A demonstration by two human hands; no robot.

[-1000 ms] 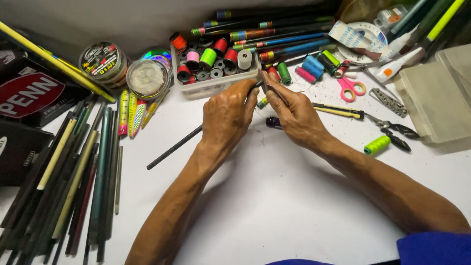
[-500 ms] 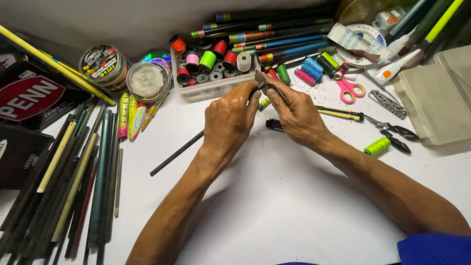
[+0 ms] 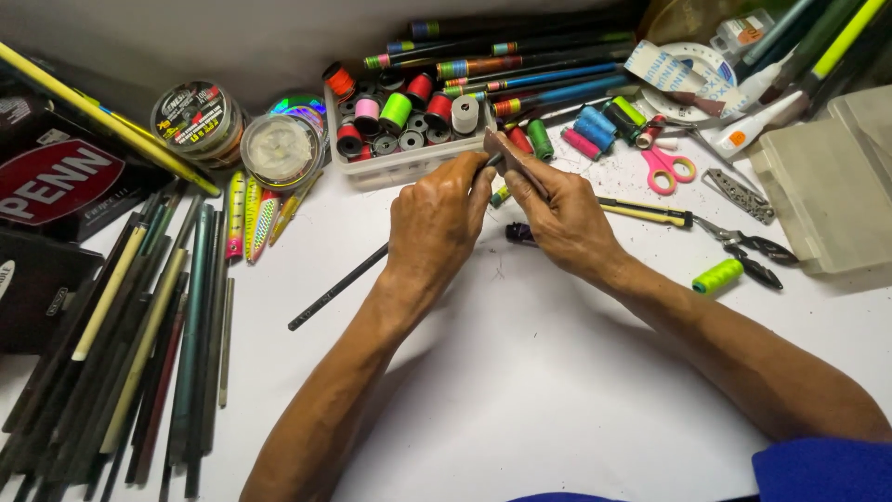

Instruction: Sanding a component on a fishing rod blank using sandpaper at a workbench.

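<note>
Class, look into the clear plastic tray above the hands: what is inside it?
The clear tray holds thread spools in red, pink, green, white and black. The left hand hides its near right corner.

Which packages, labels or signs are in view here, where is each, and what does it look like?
Dark box, far left: black, with a red oval label.
Line spool, upper left: round, with a multicoloured label on top.
Clear round case, right of that spool: pale contents.
Small white bottle, upper right: orange label.
No screens.

The left hand (image 3: 437,218) hides the middle of the thin black rod (image 3: 336,289). The bundle of dark slender rods (image 3: 121,372) runs off the bottom-left edge.
</note>
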